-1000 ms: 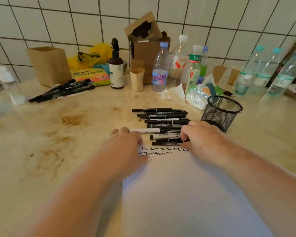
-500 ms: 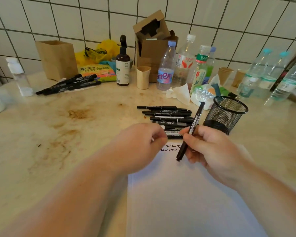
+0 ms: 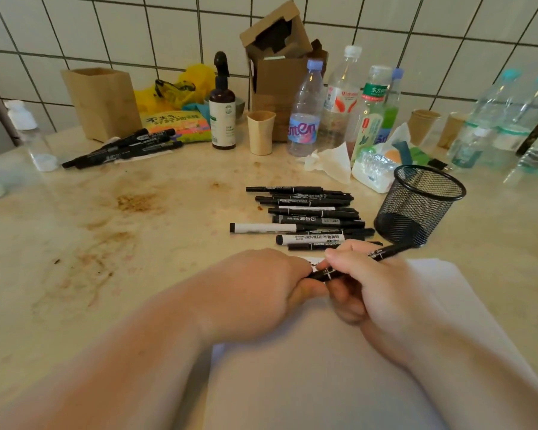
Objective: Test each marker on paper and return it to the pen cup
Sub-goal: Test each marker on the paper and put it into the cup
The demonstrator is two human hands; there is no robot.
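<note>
My right hand (image 3: 373, 287) grips a black marker (image 3: 385, 252) that lies nearly level over the white paper (image 3: 448, 293), its far end pointing at the black mesh pen cup (image 3: 416, 206). My left hand (image 3: 261, 290) pinches the marker's near end, where the cap sits. Both hands hide the scribbles on the paper's top edge. A pile of several black and white markers (image 3: 305, 217) lies just beyond the hands, left of the cup. The cup looks empty.
A second bunch of black markers (image 3: 121, 148) lies at the back left by a wooden box (image 3: 101, 102). Bottles (image 3: 303, 116), paper cups (image 3: 261, 131), a brown spray bottle (image 3: 221, 110), a cardboard box and tissues (image 3: 330, 162) line the tiled wall. The counter is stained at the left.
My right hand picked a marker from the pile, raised it, then lowered it to nearly level. My left hand moved from the paper onto the marker's near end.
</note>
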